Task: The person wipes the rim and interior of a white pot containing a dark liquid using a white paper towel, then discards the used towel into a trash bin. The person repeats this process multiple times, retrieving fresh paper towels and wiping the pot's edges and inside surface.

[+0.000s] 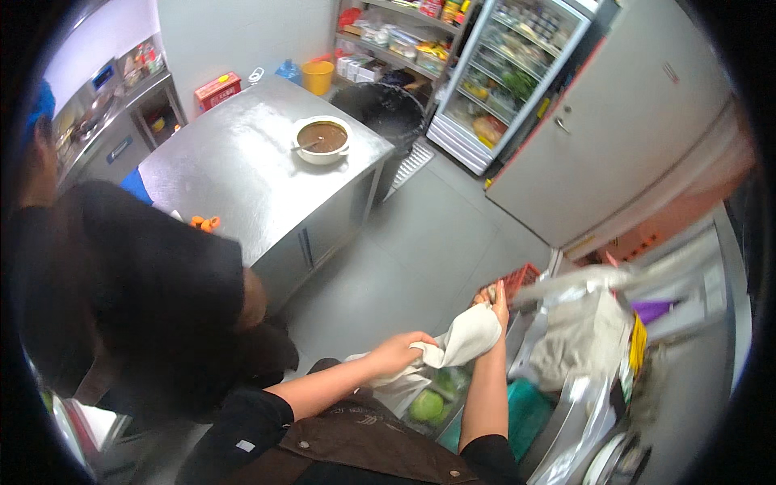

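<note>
A white cloth (pixel 470 330) is bunched between my two hands. My left hand (pixel 400 351) grips its near end, with the fingers closed over a fold. The cloth lies against the wrist of my right hand (pixel 496 300), covering part of it. My right fingers are partly bent, and whether they hold the cloth is unclear. Just beyond them is a red plastic basket (pixel 522 279). Below my forearms lies a round green vegetable (pixel 426 405), seen through clear plastic. Green fabric or sheeting (pixel 527 412) lies beside my right forearm.
A co-worker in black (pixel 163 291) stands close at my left. Beyond, a steel table (pixel 242 176) bears a white pot (pixel 321 159) of brown sauce and orange vegetable pieces (pixel 205 224). A greyish cloth (pixel 579 339) drapes at right. Behind are a black bin (pixel 382 115) and glass-door refrigerator (pixel 503 73).
</note>
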Available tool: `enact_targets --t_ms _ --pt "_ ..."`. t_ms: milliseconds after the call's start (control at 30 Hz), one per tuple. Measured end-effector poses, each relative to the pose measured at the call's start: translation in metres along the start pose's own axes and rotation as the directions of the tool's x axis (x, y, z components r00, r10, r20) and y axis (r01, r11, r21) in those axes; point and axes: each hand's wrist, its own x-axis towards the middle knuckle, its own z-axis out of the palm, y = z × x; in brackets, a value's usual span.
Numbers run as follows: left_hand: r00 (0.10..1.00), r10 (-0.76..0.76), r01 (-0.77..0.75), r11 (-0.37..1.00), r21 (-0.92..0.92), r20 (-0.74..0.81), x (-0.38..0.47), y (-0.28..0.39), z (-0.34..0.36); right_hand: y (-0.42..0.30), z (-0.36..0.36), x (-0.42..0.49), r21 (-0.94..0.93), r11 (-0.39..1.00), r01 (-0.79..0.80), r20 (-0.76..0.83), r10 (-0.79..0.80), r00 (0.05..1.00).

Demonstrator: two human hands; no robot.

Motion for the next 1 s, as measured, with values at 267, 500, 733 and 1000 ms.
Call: enact_targets --t_ms 267,500,733,1000 --pt "0.932 0.241 -0.339 0.84 -0.423 -0.269 0.211 0.079 -0.11 -0.09 0.126 0.328 0.009 0.998 -0.054 0.471 0.043 0.881" --pt "0.837 0.256 -0.461 0.807 -0.37 -0.485 0.337 0.144 -0.242 -0.115 0.323 0.504 -0.203 0.979 0.02 0.272 0.036 0.962" --pt "0.695 0.177 -0.476 0.839 -0.262 -0.697 0.451 0.139 -0.341 -0.046 0.449 0.722 -0.525 0.756 0.391 0.476 -0.12 0.872" --pt "0.182 -0.08 -0.446 0.882 -0.155 -0.98 0.543 0.088 -0.412 0.079 0.421 0.75 -0.831 0.548 0.093 0.412 0.496 0.764"
